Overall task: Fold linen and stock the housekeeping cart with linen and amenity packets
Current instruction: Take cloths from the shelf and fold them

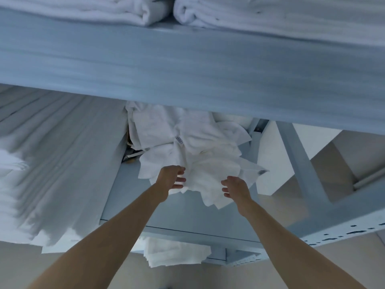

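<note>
step: reaching into shelf (pixel 125 197) for loose white linen (pixel 208 174)
my left hand (pixel 169 180): fingers relaxed, touching cloth edge
my right hand (pixel 236 187): loosely curled, holding nothing
next: grasp one piece, pull clear

loose linen pile (pixel 187 142): white cloth, matt, soft and crumpled, with a small sewn label
folded towels (pixel 270 15): white terry-like cloth, thick, nubbly, matt
stacked sheets (pixel 52 153): white cloth, smooth, matt, edges in fine layers
shelf board (pixel 125 197): pale grey-blue painted metal, smooth, dull sheen
shelf rail (pixel 187 65): same painted metal, flat finish, blurred
perforated upright (pixel 343 234): light metal with punched slots
lower linen (pixel 177 253): white cloth, matt, folded flat
</note>
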`<state>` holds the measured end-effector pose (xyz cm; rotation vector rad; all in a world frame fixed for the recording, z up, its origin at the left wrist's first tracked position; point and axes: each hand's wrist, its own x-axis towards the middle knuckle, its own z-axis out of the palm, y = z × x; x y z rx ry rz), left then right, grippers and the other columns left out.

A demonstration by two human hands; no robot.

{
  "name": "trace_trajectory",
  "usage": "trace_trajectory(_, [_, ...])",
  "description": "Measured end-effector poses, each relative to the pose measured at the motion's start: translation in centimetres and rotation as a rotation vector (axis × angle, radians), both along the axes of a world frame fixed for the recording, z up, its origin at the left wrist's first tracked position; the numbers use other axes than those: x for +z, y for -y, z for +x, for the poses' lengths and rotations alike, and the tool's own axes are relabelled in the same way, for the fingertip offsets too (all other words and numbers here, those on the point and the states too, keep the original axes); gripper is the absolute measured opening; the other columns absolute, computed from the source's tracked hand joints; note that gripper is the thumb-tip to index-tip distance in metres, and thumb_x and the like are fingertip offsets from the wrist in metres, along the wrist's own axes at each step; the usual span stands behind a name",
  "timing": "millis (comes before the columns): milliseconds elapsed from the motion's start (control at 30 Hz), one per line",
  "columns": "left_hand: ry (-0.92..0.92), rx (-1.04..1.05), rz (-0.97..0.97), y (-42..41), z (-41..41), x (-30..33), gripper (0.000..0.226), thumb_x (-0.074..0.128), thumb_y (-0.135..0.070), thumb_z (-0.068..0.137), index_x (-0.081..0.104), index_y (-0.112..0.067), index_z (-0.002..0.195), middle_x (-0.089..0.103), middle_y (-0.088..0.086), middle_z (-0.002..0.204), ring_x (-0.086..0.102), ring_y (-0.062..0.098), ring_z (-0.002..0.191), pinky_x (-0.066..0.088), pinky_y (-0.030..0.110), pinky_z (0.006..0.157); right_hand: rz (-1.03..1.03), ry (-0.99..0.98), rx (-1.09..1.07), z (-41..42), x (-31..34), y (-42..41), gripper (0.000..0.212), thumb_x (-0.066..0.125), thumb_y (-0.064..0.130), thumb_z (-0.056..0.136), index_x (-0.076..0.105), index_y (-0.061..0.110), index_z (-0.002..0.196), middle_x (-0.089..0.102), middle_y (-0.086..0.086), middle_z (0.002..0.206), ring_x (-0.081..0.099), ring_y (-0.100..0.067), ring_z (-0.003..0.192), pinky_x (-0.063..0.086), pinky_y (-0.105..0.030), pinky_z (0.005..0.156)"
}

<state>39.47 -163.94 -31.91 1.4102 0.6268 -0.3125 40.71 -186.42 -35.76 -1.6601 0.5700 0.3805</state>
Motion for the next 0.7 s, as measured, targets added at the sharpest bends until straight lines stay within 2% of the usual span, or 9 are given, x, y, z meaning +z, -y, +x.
trace_trajectory(100, [-0.01,-0.008,0.014,0.8,-0.4,-0.8,0.019,0.055,-0.011,0.096,0.069,-0.003,0.106,0.066,0.014,0.107,0.067,0.029,0.084,0.058,0.043,0.081,0.046,-0.03,-0.053,0.9,-1.2,0.6,0.073,0.068,0.006,0.088,0.03,0.01,0.15,0.062,-0.013,0.109,0.065,-0.029,0.084,0.058,-0.04,0.083])
trace_trajectory(167, [-0.012,-0.027,0.013,1.4,-1.1,-1.4,0.019,0.055,-0.011,0.096,0.069,-0.003,0.107,0.065,0.014,0.108,0.066,0.028,0.084,0.057,0.04,0.076,0.178,-0.065,-0.086,1.2,-1.9,0.5,0.08,0.068,0.003,0.087,0.023,0.014,0.152,0.059,-0.014,0.12,0.069,-0.037,0.091,0.059,-0.044,0.084])
trace_trajectory(233, [-0.016,-0.033,-0.011,1.7,-2.1,-1.7,0.019,0.055,-0.011,0.096,0.069,-0.002,0.106,0.065,0.014,0.106,0.066,0.029,0.084,0.057,0.039,0.075,0.318,-0.104,-0.118,1.4,-2.1,0.2,0.069,0.068,0.0,0.087,0.032,0.011,0.144,0.057,-0.015,0.119,0.069,-0.04,0.092,0.059,-0.044,0.082])
trace_trajectory(333, [-0.005,-0.01,-0.055,1.4,-3.0,-1.8,0.02,0.055,-0.01,0.096,0.068,0.001,0.107,0.065,0.016,0.106,0.066,0.032,0.088,0.058,0.041,0.077,0.458,-0.135,-0.202,2.0,-2.3,-0.3,0.042,0.069,-0.001,0.088,0.052,-0.001,0.126,0.055,-0.013,0.103,0.067,-0.036,0.087,0.059,-0.04,0.082])
trace_trajectory(433, [0.03,0.032,-0.095,0.6,-3.3,-1.1,0.018,0.055,-0.008,0.096,0.068,0.001,0.104,0.066,0.018,0.105,0.067,0.035,0.089,0.057,0.047,0.083,0.445,-0.148,-0.284,3.0,-2.2,-0.1,0.013,0.067,0.001,0.09,0.059,-0.003,0.099,0.056,-0.015,0.089,0.061,-0.026,0.074,0.06,-0.032,0.068])
trace_trajectory(500, [0.044,0.044,-0.103,0.0,-3.5,-0.6,0.017,0.054,-0.008,0.096,0.068,0.0,0.102,0.066,0.018,0.106,0.068,0.037,0.09,0.058,0.049,0.085,0.345,-0.16,-0.273,3.5,-2.1,0.0,0.009,0.067,0.006,0.091,0.059,0.002,0.091,0.056,-0.011,0.081,0.057,-0.021,0.07,0.057,-0.031,0.067])
trace_trajectory(600, [0.046,0.052,-0.092,-0.5,-3.6,-0.1,0.018,0.053,-0.009,0.097,0.067,0.0,0.104,0.067,0.019,0.107,0.069,0.037,0.089,0.059,0.048,0.083,0.298,-0.144,-0.289,4.2,-1.6,-0.1,0.022,0.069,0.012,0.091,0.059,0.005,0.11,0.056,-0.009,0.09,0.059,-0.023,0.084,0.054,-0.035,0.078])
trace_trajectory(700, [0.041,0.049,-0.091,-0.9,-3.7,0.2,0.019,0.052,-0.009,0.098,0.067,0.001,0.105,0.067,0.019,0.108,0.07,0.037,0.088,0.06,0.046,0.079,0.405,-0.121,-0.396,4.7,-0.8,0.2,0.037,0.069,0.012,0.092,0.049,0.008,0.122,0.055,-0.015,0.097,0.062,-0.029,0.087,0.056,-0.041,0.083])
